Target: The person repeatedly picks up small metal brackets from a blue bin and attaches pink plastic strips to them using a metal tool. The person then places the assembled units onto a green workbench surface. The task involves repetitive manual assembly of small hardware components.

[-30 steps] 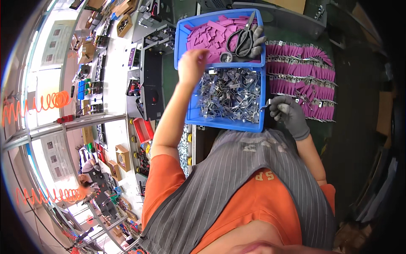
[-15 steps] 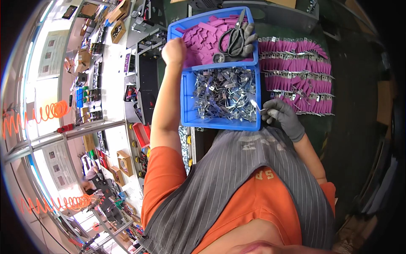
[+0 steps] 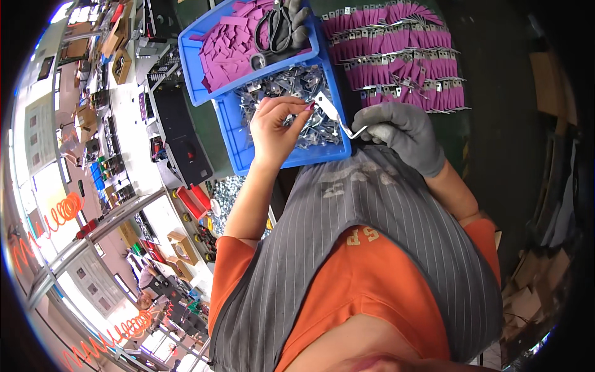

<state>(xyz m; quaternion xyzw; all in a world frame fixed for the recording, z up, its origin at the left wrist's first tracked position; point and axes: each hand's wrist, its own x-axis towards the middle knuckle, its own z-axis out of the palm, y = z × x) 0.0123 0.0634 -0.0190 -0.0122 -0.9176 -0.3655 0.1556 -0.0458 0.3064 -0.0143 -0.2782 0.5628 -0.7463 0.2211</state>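
Observation:
My bare left hand (image 3: pixel 273 127) is over the lower blue bin, pinching a small magenta strip (image 3: pixel 310 106) that mostly hides behind the fingers. Close by on the right, my right hand (image 3: pixel 403 133) wears a grey glove and grips a bent metal bracket (image 3: pixel 330 110) by its hooked end. The flat, holed end of the bracket points up toward the strip; whether the two touch, I cannot tell. Below both lies a heap of similar metal brackets (image 3: pixel 313 133) in the lower blue bin (image 3: pixel 235 139).
The upper blue bin (image 3: pixel 193 71) holds loose magenta strips (image 3: pixel 232 43), black-handled scissors (image 3: pixel 273 31) and a grey glove (image 3: pixel 299 25). Rows of brackets with magenta strips (image 3: pixel 390 62) lie at the right. A red tray (image 3: pixel 197 199) is at the left.
My left hand has come from the upper bin's left edge down toward the bracket, now with a magenta strip. My right hand holds the bracket up, and the view has shifted.

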